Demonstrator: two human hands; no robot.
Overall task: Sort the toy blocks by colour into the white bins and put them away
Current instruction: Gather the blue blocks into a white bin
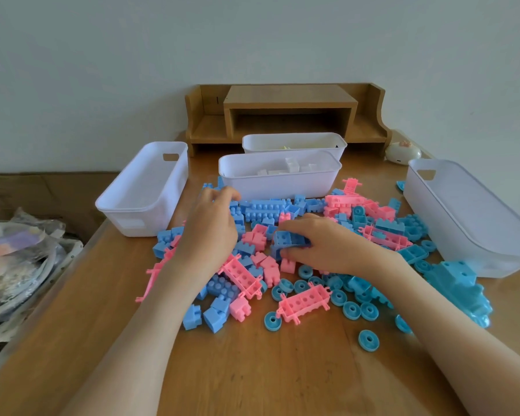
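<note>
- My right hand [321, 244] grips a blue block [288, 238] in the middle of the pile. My fingers curl over its top and my thumb tucks in under it.
- My left hand [210, 226] is over the left side of the pile, with the fingers bent down toward the blue pieces just in front of the middle bin [279, 183]. The fingertips are blurred, so I cannot tell whether they pinch anything.
- The pile of pink and blue blocks [243, 274] spreads over the wooden table [252, 370], with the white bins around its far side and both ends.
- The left bin [144, 190] stands just beyond my left hand, and the right bin [463, 217] is well out past my right wrist, its near end cut off by the edge.
- The middle bin holds white pieces. The far bin [294, 142] behind it shows only a pale yellow glimpse that I cannot make out.
- Teal wheels [368, 340] lie scattered beside my right forearm.
- My hands and forearms cover part of the pile.
</note>
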